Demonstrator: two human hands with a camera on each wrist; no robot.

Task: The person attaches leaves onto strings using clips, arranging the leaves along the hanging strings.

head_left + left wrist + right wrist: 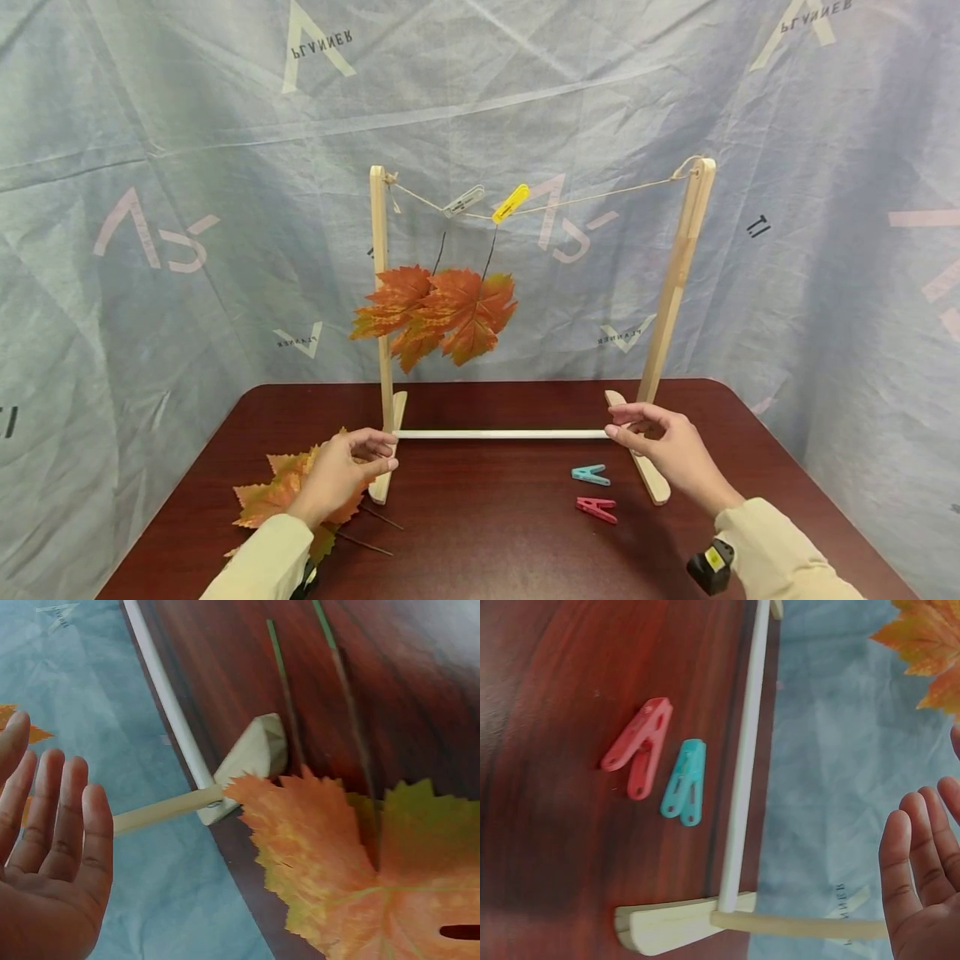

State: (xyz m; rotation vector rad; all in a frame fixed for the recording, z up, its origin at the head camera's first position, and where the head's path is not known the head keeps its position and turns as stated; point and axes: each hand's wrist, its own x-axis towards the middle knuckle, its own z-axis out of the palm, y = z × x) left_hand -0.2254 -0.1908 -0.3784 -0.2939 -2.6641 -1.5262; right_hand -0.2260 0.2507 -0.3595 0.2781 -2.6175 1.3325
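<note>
My left hand point(339, 472) hovers by the foot of the left wooden post point(379, 250), above a pile of orange maple leaves point(273, 492) with dark stems. Near the right post's foot point(651, 479) is my right hand point(671, 442). Both wrist views show the fingers extended and holding nothing. Two orange leaves point(468, 312) hang from a string point(600, 198), below a grey clothespin point(465, 201) and a yellow clothespin point(512, 203). On the table lie a teal clothespin point(684, 782) and a pink clothespin point(641, 746), left of my right hand in the head view.
A white rod point(498, 434) joins the two posts low over the dark red table point(480, 517). The string is tied to both post tops and sags between them. Grey printed fabric point(187, 333) stands behind and at both sides.
</note>
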